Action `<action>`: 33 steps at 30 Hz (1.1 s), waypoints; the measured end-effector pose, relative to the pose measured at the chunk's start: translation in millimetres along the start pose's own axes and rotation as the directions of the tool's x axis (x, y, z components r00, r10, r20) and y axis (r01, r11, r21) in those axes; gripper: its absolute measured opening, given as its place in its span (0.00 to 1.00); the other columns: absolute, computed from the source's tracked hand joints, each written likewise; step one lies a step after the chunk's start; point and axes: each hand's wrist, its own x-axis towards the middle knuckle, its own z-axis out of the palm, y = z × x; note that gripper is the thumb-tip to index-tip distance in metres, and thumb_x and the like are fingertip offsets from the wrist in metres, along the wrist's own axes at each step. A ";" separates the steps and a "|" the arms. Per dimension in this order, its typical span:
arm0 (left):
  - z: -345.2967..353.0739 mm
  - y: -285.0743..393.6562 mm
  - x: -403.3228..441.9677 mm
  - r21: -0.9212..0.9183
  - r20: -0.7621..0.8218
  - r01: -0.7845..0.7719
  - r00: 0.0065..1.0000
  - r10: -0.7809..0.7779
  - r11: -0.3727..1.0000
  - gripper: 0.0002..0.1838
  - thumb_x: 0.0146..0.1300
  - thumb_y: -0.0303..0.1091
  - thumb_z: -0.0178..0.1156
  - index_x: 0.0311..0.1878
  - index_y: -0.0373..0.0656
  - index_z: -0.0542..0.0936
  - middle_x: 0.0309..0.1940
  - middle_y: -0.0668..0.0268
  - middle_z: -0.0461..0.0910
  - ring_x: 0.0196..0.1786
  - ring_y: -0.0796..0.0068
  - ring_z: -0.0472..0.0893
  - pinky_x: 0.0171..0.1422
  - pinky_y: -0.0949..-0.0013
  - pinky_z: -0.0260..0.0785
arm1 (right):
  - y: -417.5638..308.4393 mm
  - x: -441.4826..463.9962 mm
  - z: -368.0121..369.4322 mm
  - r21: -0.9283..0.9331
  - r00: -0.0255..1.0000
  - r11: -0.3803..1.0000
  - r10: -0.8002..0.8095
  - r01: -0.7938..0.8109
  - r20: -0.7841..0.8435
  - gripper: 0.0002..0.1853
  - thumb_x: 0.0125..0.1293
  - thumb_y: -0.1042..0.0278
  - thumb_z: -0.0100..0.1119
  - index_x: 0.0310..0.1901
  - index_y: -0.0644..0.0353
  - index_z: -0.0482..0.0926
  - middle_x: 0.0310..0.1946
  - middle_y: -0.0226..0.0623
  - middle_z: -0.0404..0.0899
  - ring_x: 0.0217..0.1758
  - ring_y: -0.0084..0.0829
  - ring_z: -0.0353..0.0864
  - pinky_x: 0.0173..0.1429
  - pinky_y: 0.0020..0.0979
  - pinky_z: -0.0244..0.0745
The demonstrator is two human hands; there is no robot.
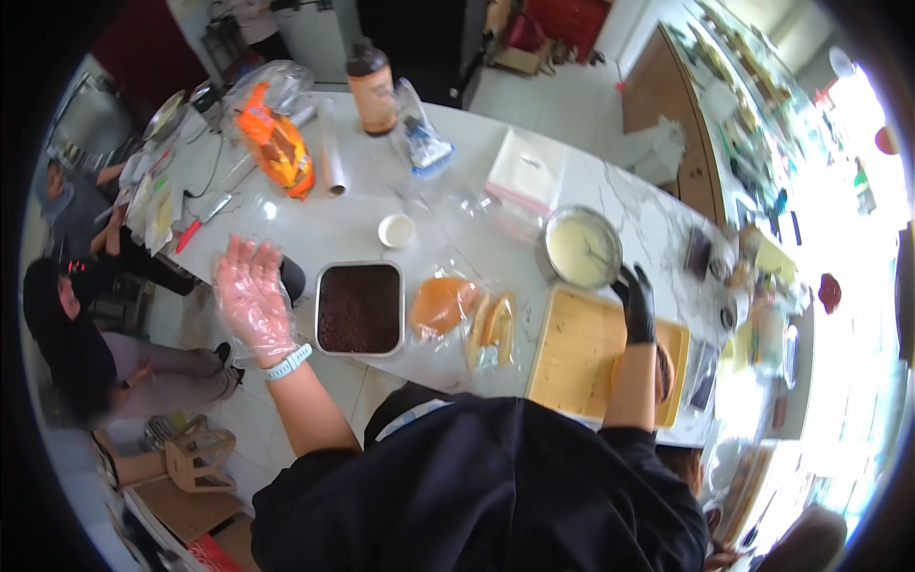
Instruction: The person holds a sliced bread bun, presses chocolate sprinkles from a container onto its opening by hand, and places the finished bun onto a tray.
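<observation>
My left hand (254,300), in a clear plastic glove with a pale watch at the wrist, is raised with its fingers extended and holds nothing. Beside it, partly hidden, is a dark round object (293,278). A square metal pan (359,309) of dark, crumbly filling lies just right of that hand. My right hand (637,303), in a black glove, is at the right rim of a metal bowl (582,246) of pale cream with a utensil in it. Its fingers look apart; whether they touch the bowl is unclear. Plastic-wrapped bread (444,307) and sliced bread pieces (492,329) lie between the pan and bowl.
A wooden tray (572,353) sits under my right forearm, with a brown round item on it. Further back are a white cup (396,231), a brown bottle (371,88), an orange bag (274,143), a white box (526,170) and a red-handled knife (202,223). Other people stand left.
</observation>
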 end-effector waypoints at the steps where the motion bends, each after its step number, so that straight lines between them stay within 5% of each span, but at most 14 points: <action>1: -5.0 -1.2 -0.7 0.004 -0.027 -0.016 1.000 0.016 1.000 0.21 0.71 0.43 0.48 0.56 0.35 0.72 0.45 0.58 0.79 0.48 0.62 0.79 0.58 0.58 0.72 | 5.8 -0.9 -3.5 0.034 0.999 0.999 -0.007 0.005 0.039 0.29 0.64 0.66 0.57 0.63 0.69 0.60 0.48 0.44 0.77 0.47 0.33 0.80 0.50 0.31 0.78; 4: -9.6 -0.9 2.2 0.048 -0.190 -0.035 0.981 0.043 0.998 0.23 0.70 0.45 0.50 0.56 0.35 0.72 0.42 0.61 0.77 0.46 0.65 0.78 0.55 0.61 0.73 | 26.9 -5.0 -13.7 0.132 0.984 0.991 -0.029 0.005 0.178 0.14 0.65 0.67 0.54 0.50 0.63 0.77 0.43 0.35 0.78 0.43 0.28 0.79 0.51 0.29 0.77; 11: -9.9 6.2 2.2 0.076 -0.250 -0.094 0.962 0.110 0.993 0.23 0.69 0.46 0.51 0.56 0.36 0.72 0.40 0.64 0.76 0.44 0.68 0.78 0.52 0.63 0.73 | 14.0 -20.9 15.3 0.095 1.000 0.995 0.003 -0.003 0.000 0.10 0.62 0.73 0.57 0.44 0.67 0.77 0.35 0.33 0.77 0.35 0.25 0.78 0.43 0.26 0.78; 23: 6.3 -12.2 -2.5 0.047 -0.175 -0.032 0.984 0.040 0.998 0.21 0.70 0.45 0.49 0.56 0.37 0.73 0.40 0.65 0.76 0.43 0.69 0.79 0.52 0.64 0.74 | 12.8 -18.3 32.7 0.052 0.998 0.998 0.025 -0.022 -0.064 0.11 0.63 0.70 0.57 0.45 0.66 0.77 0.30 0.35 0.79 0.28 0.28 0.81 0.35 0.28 0.80; 32: 2.8 -6.2 -10.0 0.052 -0.179 -0.049 0.982 0.058 0.997 0.21 0.70 0.45 0.49 0.56 0.38 0.73 0.39 0.65 0.77 0.43 0.70 0.79 0.52 0.64 0.74 | 9.9 -11.0 33.3 0.144 0.983 0.980 0.116 -0.136 0.143 0.09 0.63 0.73 0.57 0.41 0.70 0.77 0.38 0.44 0.79 0.37 0.35 0.84 0.40 0.32 0.84; 33: 2.0 -4.9 -10.7 0.052 -0.182 -0.055 0.981 0.064 0.997 0.21 0.70 0.45 0.49 0.56 0.38 0.73 0.39 0.65 0.77 0.43 0.70 0.79 0.52 0.64 0.74 | 18.1 -2.8 30.1 0.043 0.989 0.998 0.029 -0.036 0.144 0.10 0.63 0.73 0.56 0.42 0.70 0.77 0.38 0.45 0.79 0.37 0.37 0.84 0.40 0.34 0.84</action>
